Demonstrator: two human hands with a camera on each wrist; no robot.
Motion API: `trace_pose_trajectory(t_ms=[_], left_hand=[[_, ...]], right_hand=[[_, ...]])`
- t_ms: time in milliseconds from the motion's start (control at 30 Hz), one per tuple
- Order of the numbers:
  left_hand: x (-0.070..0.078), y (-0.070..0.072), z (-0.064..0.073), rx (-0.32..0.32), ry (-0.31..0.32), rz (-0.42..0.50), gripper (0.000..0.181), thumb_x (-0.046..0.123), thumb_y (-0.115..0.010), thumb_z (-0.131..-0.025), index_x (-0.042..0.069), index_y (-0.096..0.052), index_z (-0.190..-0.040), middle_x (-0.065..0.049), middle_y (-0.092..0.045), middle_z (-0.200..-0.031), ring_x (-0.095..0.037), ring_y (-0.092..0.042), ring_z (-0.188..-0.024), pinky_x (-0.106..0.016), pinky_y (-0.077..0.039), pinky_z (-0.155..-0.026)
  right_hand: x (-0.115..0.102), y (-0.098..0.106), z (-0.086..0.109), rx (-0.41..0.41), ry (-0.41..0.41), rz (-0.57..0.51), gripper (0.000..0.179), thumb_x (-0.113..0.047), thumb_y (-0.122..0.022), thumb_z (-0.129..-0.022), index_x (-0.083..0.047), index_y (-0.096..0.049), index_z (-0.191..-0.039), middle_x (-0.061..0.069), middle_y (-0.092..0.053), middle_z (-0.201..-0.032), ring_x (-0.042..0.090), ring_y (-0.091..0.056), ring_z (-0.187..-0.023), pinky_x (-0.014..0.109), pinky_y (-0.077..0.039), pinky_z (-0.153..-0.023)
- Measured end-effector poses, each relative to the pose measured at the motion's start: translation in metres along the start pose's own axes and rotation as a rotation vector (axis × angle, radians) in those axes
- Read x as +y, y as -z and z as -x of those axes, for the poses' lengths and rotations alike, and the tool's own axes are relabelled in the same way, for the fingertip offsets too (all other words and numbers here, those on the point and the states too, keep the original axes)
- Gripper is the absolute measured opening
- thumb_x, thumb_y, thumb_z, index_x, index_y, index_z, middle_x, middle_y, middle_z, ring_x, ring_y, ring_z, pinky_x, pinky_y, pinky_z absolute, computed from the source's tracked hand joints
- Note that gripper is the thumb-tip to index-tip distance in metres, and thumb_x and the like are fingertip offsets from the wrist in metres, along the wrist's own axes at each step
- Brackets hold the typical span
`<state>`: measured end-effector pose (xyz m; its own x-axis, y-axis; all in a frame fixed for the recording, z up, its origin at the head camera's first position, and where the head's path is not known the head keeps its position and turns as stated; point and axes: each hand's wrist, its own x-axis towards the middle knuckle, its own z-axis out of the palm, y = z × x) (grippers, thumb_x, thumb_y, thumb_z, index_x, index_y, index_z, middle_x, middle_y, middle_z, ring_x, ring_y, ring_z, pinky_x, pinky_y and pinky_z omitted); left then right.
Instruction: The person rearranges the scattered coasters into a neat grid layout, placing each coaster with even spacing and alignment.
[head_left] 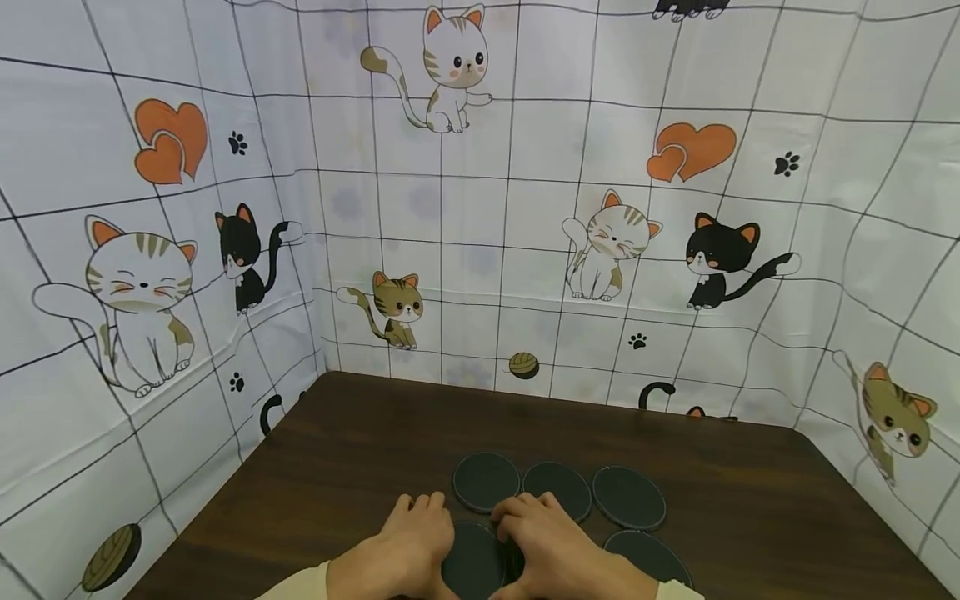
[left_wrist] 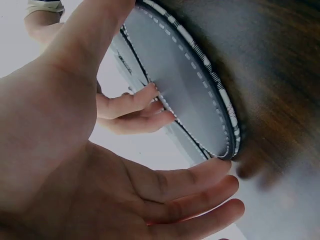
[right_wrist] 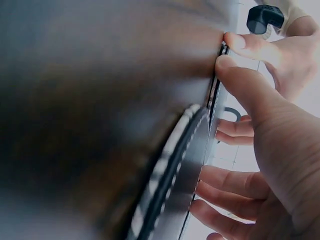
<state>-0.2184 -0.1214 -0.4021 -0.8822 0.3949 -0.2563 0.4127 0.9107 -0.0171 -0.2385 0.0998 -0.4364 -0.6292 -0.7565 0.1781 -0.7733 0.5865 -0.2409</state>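
Note:
Several dark round coasters with stitched rims lie flat on the wooden table. In the head view, my left hand point(head_left: 417, 535) grips the left side of the nearest coaster point(head_left: 474, 560), its fingers bent at the rim. My right hand point(head_left: 549, 540) is at that coaster's right side, over another dark patch that it mostly hides. The left wrist view shows a coaster point(left_wrist: 175, 85) spanned between my left thumb and fingers point(left_wrist: 210, 172), with the right fingers touching its far side. In the right wrist view, both thumbs meet a coaster's edge, and my right fingers point(right_wrist: 235, 182) touch a rim further along.
Three coasters form a row behind the hands: left point(head_left: 486, 482), middle point(head_left: 558, 490) and right point(head_left: 628, 497). Another coaster point(head_left: 651, 557) lies right of my right hand. The brown table point(head_left: 360, 425) ends at white cloth walls point(head_left: 465, 217) printed with cats.

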Motion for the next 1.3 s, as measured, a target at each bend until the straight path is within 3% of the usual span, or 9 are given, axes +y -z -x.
trace_pose_trajectory(t_ms=[267,567,1067,1200,1300], left_hand=[[0.0,-0.001,-0.004,0.0,0.009,0.046,0.106,0.085,-0.057,-0.048,0.014,-0.055,-0.126,-0.009,-0.048,-0.128,-0.027,-0.044,-0.115,-0.05,-0.034,-0.092],[-0.001,-0.003,-0.007,0.053,-0.01,0.047,0.101,0.083,-0.058,-0.051,0.012,-0.057,-0.123,-0.01,-0.047,-0.129,-0.027,-0.044,-0.115,-0.05,-0.035,-0.091],[-0.006,-0.004,-0.004,0.07,-0.009,0.07,0.103,0.084,-0.055,-0.052,0.01,-0.056,-0.123,-0.01,-0.048,-0.127,-0.027,-0.044,-0.114,-0.051,-0.035,-0.091],[-0.008,0.002,-0.001,0.127,-0.036,0.042,0.103,0.086,-0.053,-0.052,0.008,-0.059,-0.12,-0.011,-0.05,-0.124,-0.027,-0.045,-0.112,-0.05,-0.036,-0.089],[-0.01,0.009,0.002,0.219,-0.057,0.042,0.103,0.087,-0.05,-0.054,0.005,-0.06,-0.115,-0.01,-0.052,-0.113,-0.028,-0.047,-0.104,-0.049,-0.038,-0.084]], right_hand=[[0.005,0.002,0.0,-0.006,-0.01,0.044,0.074,-0.078,-0.054,-0.066,-0.022,-0.063,-0.114,-0.007,-0.051,-0.121,0.014,-0.047,-0.108,0.046,-0.035,-0.085],[0.013,0.003,-0.001,0.008,-0.004,0.025,0.055,-0.074,-0.057,-0.068,-0.027,-0.063,-0.095,-0.009,-0.052,-0.117,0.011,-0.046,-0.099,0.039,-0.036,-0.077],[0.013,0.002,-0.003,0.011,-0.013,0.0,0.056,-0.073,-0.057,-0.069,-0.026,-0.064,-0.098,-0.008,-0.052,-0.119,0.013,-0.046,-0.101,0.043,-0.036,-0.083],[0.017,0.008,-0.001,0.028,-0.062,-0.068,0.051,-0.07,-0.06,-0.07,-0.029,-0.064,-0.101,-0.009,-0.051,-0.119,0.014,-0.046,-0.101,0.048,-0.035,-0.084],[0.022,0.017,0.006,0.075,-0.11,-0.07,0.052,-0.069,-0.06,-0.072,-0.028,-0.064,-0.105,-0.008,-0.052,-0.12,0.017,-0.048,-0.105,0.051,-0.035,-0.087]])
